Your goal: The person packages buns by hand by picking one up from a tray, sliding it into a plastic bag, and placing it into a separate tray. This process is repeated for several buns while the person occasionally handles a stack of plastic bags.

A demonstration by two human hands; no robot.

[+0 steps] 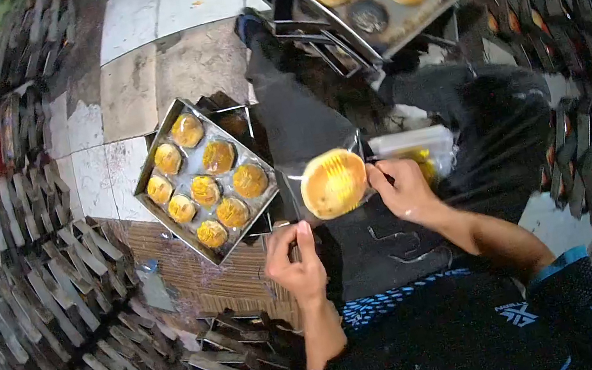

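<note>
Over my lap, a round golden bun (334, 184) with yellow stripes on top sits inside a clear plastic bag (293, 177). My right hand (404, 191) pinches the bag at the bun's right edge. Below and left of the bun, my left hand (295, 263) is closed, with thumb and forefinger together on the bag's lower left corner. Left of the bun, a metal tray (178, 243) holds several buns with yellow topping, which look wrapped in clear plastic.
A larger metal tray (397, 36) at the top holds several plain-topped buns and a bagged one. A stack of clear bags (411, 141) rests on my leg. Stacked dark trays (79, 302) surround the seat. White and beige tiles (128, 88) cover the floor.
</note>
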